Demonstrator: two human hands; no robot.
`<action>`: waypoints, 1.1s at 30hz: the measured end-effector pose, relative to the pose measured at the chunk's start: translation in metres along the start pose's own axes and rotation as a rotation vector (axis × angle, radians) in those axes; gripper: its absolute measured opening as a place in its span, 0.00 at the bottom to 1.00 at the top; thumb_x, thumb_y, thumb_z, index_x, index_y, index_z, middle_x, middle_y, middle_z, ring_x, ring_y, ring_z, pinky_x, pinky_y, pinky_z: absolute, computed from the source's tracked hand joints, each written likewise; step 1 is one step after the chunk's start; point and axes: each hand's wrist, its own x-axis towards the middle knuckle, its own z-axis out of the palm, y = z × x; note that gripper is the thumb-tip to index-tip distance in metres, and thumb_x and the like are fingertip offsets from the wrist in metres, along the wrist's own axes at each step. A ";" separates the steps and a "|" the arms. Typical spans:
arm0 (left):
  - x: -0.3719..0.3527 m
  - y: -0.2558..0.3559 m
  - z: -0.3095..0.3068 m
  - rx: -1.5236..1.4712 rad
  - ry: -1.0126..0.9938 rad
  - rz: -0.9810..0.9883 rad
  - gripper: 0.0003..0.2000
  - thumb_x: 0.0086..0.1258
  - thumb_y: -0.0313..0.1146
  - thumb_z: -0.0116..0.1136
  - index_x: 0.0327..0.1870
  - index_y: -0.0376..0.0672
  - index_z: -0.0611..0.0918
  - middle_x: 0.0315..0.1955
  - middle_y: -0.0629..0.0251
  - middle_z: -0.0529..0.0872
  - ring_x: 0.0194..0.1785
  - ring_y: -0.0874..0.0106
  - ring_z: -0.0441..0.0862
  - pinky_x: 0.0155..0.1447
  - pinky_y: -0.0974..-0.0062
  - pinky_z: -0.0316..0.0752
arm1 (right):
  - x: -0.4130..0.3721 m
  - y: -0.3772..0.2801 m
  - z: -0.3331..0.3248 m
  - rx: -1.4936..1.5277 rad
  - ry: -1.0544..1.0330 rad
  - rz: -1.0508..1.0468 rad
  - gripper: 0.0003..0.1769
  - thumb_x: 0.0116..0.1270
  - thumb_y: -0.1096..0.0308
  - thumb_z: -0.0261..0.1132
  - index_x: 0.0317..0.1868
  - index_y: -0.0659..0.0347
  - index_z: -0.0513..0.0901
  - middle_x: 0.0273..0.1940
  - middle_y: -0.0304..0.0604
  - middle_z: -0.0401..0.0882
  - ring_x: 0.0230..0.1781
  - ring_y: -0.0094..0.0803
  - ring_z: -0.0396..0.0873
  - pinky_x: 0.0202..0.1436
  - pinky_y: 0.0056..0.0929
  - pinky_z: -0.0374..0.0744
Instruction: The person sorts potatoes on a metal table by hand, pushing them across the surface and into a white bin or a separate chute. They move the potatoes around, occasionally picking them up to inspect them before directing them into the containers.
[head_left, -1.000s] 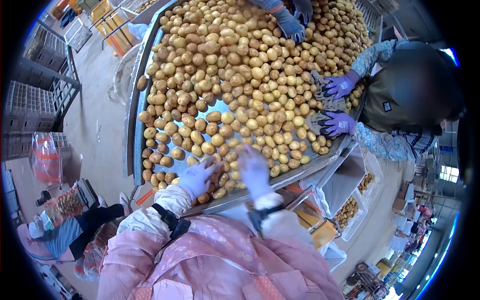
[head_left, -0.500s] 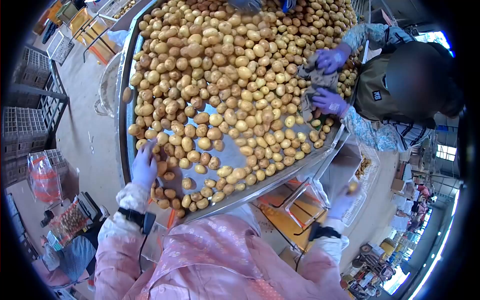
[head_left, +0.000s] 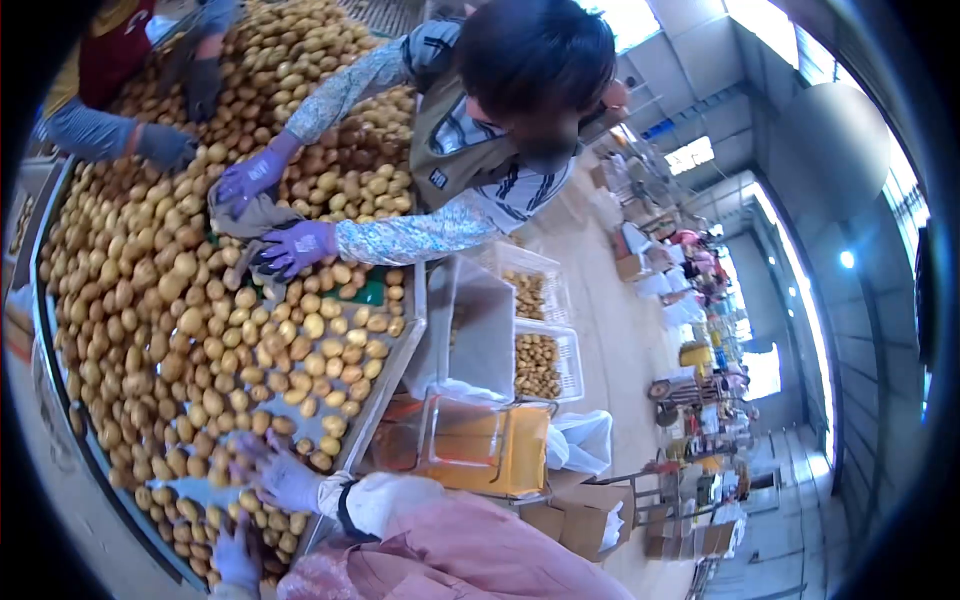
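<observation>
Potatoes [head_left: 180, 270] cover a metal-edged sorting table [head_left: 372, 400] in a thick layer, with bare patches near me. My right hand [head_left: 275, 470], in a light purple glove, lies over the potatoes at the near side, fingers spread and nothing gripped. Lower down, my left hand [head_left: 237, 558], gloved alike, reaches among potatoes close to the table's near corner. Its fingers look parted, though its palm side is hidden.
Across the table, a co-worker's purple-gloved hands hold a grey cloth [head_left: 250, 212] on the potatoes. Another person's dark-gloved hand [head_left: 165, 147] is farther back. White crates [head_left: 570, 365] of potatoes, a yellow bin [head_left: 522, 450] and a cardboard box [head_left: 580, 515] stand to the right.
The view has turned to the right. My right hand, which held a potato beyond the table's edge, is now spread over the potatoes without it. My left hand stays among the potatoes.
</observation>
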 end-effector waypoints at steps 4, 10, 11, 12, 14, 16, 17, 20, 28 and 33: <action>-0.003 -0.052 -0.045 -0.003 -0.553 -0.184 0.29 0.75 0.48 0.64 0.75 0.49 0.78 0.70 0.47 0.80 0.63 0.42 0.82 0.61 0.46 0.81 | 0.060 0.072 -0.052 -0.073 -0.414 -0.153 0.51 0.70 0.39 0.67 0.87 0.48 0.58 0.90 0.52 0.43 0.90 0.54 0.38 0.88 0.69 0.39; 0.109 -0.169 -0.091 -0.100 0.487 -0.455 0.24 0.86 0.29 0.46 0.81 0.40 0.71 0.78 0.48 0.71 0.77 0.49 0.72 0.80 0.59 0.66 | 0.204 0.021 -0.098 0.004 -0.527 0.328 0.51 0.69 0.37 0.67 0.87 0.40 0.58 0.87 0.57 0.49 0.88 0.66 0.39 0.80 0.89 0.37; 0.135 -0.178 -0.093 -0.293 0.498 -0.524 0.24 0.86 0.29 0.47 0.80 0.40 0.71 0.79 0.49 0.70 0.78 0.49 0.71 0.81 0.60 0.65 | 0.202 0.018 -0.089 0.042 -0.430 0.330 0.51 0.68 0.38 0.68 0.87 0.40 0.60 0.87 0.58 0.46 0.88 0.69 0.37 0.80 0.88 0.37; 0.155 -0.180 -0.089 -0.200 0.571 -0.484 0.24 0.85 0.29 0.47 0.80 0.40 0.72 0.81 0.50 0.68 0.78 0.50 0.71 0.81 0.61 0.65 | 0.191 0.009 -0.071 0.076 -0.338 0.333 0.50 0.68 0.38 0.69 0.86 0.41 0.61 0.88 0.59 0.44 0.88 0.71 0.36 0.80 0.87 0.38; 0.180 -0.161 -0.062 -0.095 0.478 -0.434 0.24 0.82 0.26 0.49 0.79 0.41 0.73 0.81 0.49 0.67 0.79 0.49 0.71 0.80 0.61 0.66 | 0.148 0.008 -0.028 0.060 -0.315 0.144 0.51 0.68 0.40 0.70 0.86 0.42 0.60 0.89 0.62 0.37 0.89 0.67 0.33 0.82 0.84 0.42; 0.178 -0.099 -0.085 0.057 0.368 -0.404 0.26 0.78 0.23 0.50 0.77 0.41 0.75 0.81 0.48 0.67 0.80 0.49 0.69 0.79 0.60 0.67 | 0.081 0.014 0.012 -0.060 -0.041 -0.175 0.41 0.72 0.41 0.66 0.81 0.43 0.70 0.90 0.54 0.41 0.91 0.58 0.33 0.82 0.82 0.41; 0.166 -0.074 -0.089 0.031 0.310 -0.332 0.27 0.76 0.21 0.50 0.76 0.42 0.76 0.81 0.46 0.67 0.78 0.46 0.70 0.78 0.57 0.68 | 0.074 0.008 -0.034 0.107 -0.540 -0.129 0.38 0.73 0.42 0.65 0.80 0.41 0.72 0.91 0.45 0.42 0.91 0.54 0.33 0.83 0.82 0.37; 0.120 -0.029 -0.071 0.058 0.016 -0.250 0.29 0.70 0.25 0.52 0.75 0.43 0.77 0.77 0.40 0.70 0.76 0.39 0.71 0.77 0.50 0.68 | 0.003 0.060 -0.033 0.093 -0.303 -0.187 0.38 0.72 0.44 0.67 0.81 0.36 0.70 0.89 0.37 0.51 0.91 0.44 0.38 0.84 0.79 0.37; -0.018 -0.029 -0.021 -0.165 0.013 0.031 0.29 0.74 0.42 0.66 0.75 0.47 0.78 0.70 0.47 0.80 0.67 0.45 0.80 0.64 0.49 0.80 | 0.005 0.020 -0.044 -0.052 -0.154 0.230 0.48 0.71 0.45 0.68 0.87 0.41 0.56 0.89 0.49 0.45 0.89 0.61 0.40 0.84 0.78 0.42; -0.011 -0.143 -0.026 -0.187 0.198 -0.148 0.28 0.76 0.24 0.49 0.78 0.40 0.73 0.75 0.41 0.73 0.79 0.41 0.69 0.79 0.52 0.68 | 0.046 0.064 -0.055 -0.038 -0.531 -0.182 0.44 0.65 0.47 0.71 0.80 0.46 0.69 0.85 0.53 0.57 0.88 0.51 0.49 0.87 0.72 0.44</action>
